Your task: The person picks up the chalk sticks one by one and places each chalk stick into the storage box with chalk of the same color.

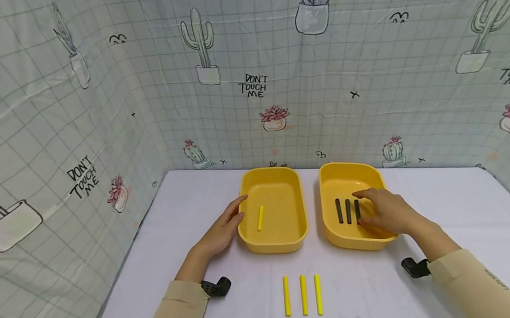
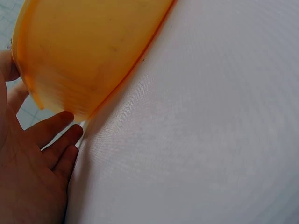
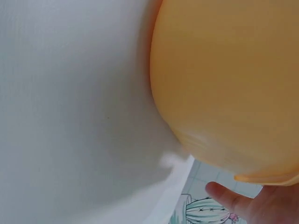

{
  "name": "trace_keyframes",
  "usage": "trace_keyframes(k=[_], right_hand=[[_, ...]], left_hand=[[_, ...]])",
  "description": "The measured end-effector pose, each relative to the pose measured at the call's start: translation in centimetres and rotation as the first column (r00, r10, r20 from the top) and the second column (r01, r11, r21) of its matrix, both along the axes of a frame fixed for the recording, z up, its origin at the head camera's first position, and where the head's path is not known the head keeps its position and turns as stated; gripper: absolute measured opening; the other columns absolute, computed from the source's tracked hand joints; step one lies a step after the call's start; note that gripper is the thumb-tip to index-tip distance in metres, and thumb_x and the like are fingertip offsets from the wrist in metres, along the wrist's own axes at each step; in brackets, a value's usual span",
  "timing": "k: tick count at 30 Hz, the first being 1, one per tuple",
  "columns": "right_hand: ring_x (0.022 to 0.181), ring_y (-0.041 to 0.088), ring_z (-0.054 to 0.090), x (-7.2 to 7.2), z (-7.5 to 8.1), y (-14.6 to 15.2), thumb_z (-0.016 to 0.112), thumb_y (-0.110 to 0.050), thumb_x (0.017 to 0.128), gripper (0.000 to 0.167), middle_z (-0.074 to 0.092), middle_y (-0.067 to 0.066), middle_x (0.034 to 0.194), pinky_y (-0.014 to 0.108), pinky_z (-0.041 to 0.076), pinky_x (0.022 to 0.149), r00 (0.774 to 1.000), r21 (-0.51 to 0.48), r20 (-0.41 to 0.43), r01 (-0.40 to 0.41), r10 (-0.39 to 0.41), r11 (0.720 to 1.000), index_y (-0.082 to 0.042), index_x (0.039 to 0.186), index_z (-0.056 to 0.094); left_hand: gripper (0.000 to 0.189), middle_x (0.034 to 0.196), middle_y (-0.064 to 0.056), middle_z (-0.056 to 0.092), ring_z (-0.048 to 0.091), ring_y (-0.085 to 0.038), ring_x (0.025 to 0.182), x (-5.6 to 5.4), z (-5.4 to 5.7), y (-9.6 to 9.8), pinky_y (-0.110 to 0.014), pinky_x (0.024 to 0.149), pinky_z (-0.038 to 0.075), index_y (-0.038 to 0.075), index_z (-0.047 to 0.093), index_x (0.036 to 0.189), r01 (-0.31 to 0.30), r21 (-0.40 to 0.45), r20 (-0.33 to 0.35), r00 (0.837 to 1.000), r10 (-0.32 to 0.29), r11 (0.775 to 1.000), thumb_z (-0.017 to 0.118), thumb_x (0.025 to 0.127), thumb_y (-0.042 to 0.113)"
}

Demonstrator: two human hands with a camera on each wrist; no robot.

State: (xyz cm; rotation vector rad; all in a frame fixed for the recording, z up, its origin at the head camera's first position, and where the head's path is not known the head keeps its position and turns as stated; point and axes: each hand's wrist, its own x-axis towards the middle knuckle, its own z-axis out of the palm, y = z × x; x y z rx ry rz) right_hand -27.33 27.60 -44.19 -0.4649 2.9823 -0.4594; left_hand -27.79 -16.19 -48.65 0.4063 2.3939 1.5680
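Note:
Two yellow trays stand side by side in the head view. My left hand (image 1: 220, 232) touches the outer left side of the left tray (image 1: 277, 248), its fingers fairly straight in the left wrist view. One yellow stick (image 1: 260, 218) lies inside that tray. Three black sticks (image 1: 348, 211) lie in a row in the right tray (image 1: 356, 243). Over this tray's right side reaches my right hand (image 1: 385, 211), thumb and forefinger spread near the two ends of the rightmost black stick (image 1: 358, 212). Its other fingers are largely hidden in the head view.
Three yellow sticks (image 1: 303, 295) lie in a row on the white tabletop (image 1: 253, 302), in front of the trays. A cloth backdrop (image 1: 321, 76) with cactus drawings rises behind the table and along its left side.

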Motion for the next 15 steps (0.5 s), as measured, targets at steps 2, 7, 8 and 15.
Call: trace_keyframes(k=[2,7,8,15], right_hand=[[0.131,0.050,0.053,0.1,0.1,0.0,0.079,-0.030,0.090,0.066,0.060,0.026,0.142,0.074,0.041,0.106,1.000,-0.009,-0.008,0.000,0.000,1.000,-0.002,0.145,0.056],[0.133,0.051,0.050,0.5,0.2,0.1,0.079,-0.030,0.091,0.066,0.059,0.025,0.144,0.075,0.039,0.107,1.000,-0.043,-0.012,0.016,-0.017,0.999,-0.003,0.146,0.055],[0.133,0.051,0.050,0.7,0.3,0.0,0.079,-0.030,0.091,0.066,0.058,0.025,0.144,0.075,0.039,0.107,1.000,-0.053,-0.014,0.020,-0.021,0.998,-0.003,0.146,0.054],[0.135,0.051,0.047,2.2,0.7,-0.5,0.080,-0.027,0.090,0.067,0.058,0.025,0.144,0.076,0.033,0.108,0.995,-0.107,-0.096,0.027,-0.038,0.994,-0.005,0.147,0.054]], left_hand=[[0.050,0.173,-0.003,0.023,0.016,-0.029,0.162,0.0,0.0,0.0,-0.057,0.131,0.011,0.036,0.031,0.162,-0.001,0.002,-0.001,1.000,0.001,1.000,0.040,0.113,0.035],[0.049,0.173,-0.002,0.023,0.016,-0.028,0.162,-0.1,-0.1,0.0,-0.057,0.131,0.011,0.039,0.032,0.161,-0.005,-0.001,0.004,1.000,0.005,1.000,0.040,0.113,0.036],[0.049,0.173,-0.002,0.023,0.016,-0.028,0.162,-0.1,-0.1,0.0,-0.057,0.131,0.011,0.040,0.032,0.161,-0.006,-0.001,0.004,1.000,0.006,1.000,0.040,0.113,0.036],[0.049,0.173,-0.002,0.023,0.016,-0.028,0.162,-0.1,0.0,0.0,-0.058,0.131,0.011,0.040,0.033,0.161,-0.005,0.005,0.003,1.000,0.005,1.000,0.040,0.113,0.035]])
